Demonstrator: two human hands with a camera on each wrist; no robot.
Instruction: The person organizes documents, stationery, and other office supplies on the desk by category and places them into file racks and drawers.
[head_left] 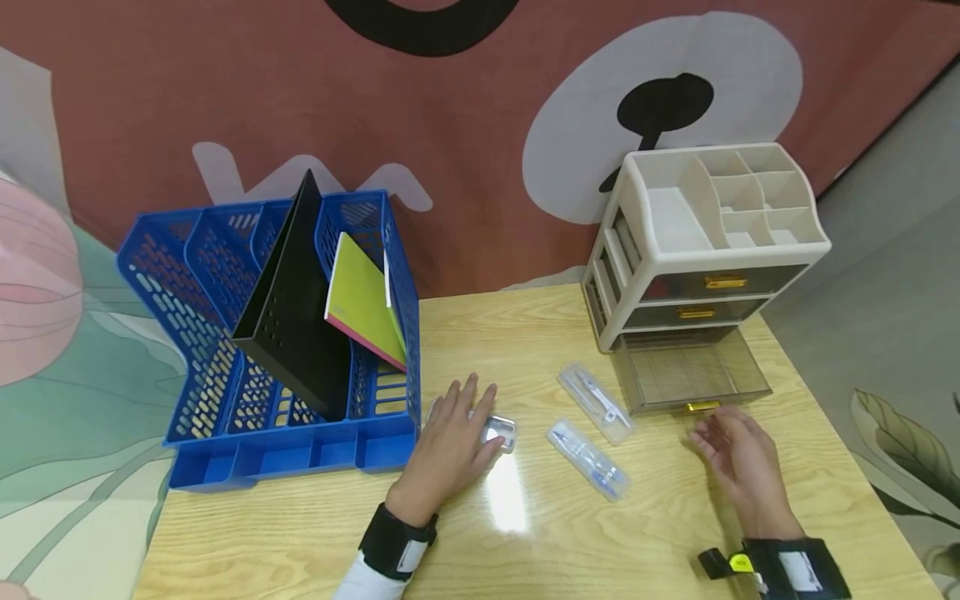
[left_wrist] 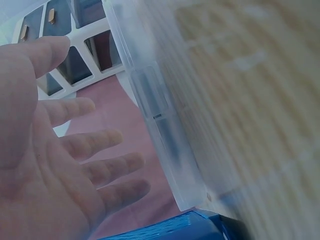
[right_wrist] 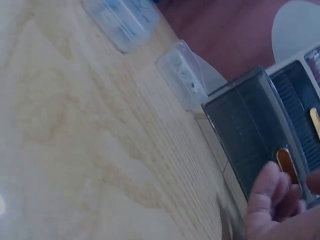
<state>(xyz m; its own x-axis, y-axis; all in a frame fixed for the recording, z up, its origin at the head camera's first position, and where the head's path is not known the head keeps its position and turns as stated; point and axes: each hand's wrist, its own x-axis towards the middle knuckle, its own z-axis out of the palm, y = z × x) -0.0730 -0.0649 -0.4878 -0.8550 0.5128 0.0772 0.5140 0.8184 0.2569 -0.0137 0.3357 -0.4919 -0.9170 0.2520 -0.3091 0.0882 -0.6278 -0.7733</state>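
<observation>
My left hand is held over a clear plastic case on the table, partly covering it. Its fingers are straight and spread, and in the left wrist view the palm faces the translucent plastic. My right hand is at the gold handle of the pulled-out lower drawer, fingers loosely bent. In the right wrist view the fingertips overlap the handle's lower end. Between my hands lie two clear cases, one holding a white-and-metal tool, the other blue-and-clear pieces.
The white drawer unit has compartments on top and two closed drawers above the open one. At left stands a blue file rack with a black folder and a yellow-green notebook. A printed cloth hangs behind the table.
</observation>
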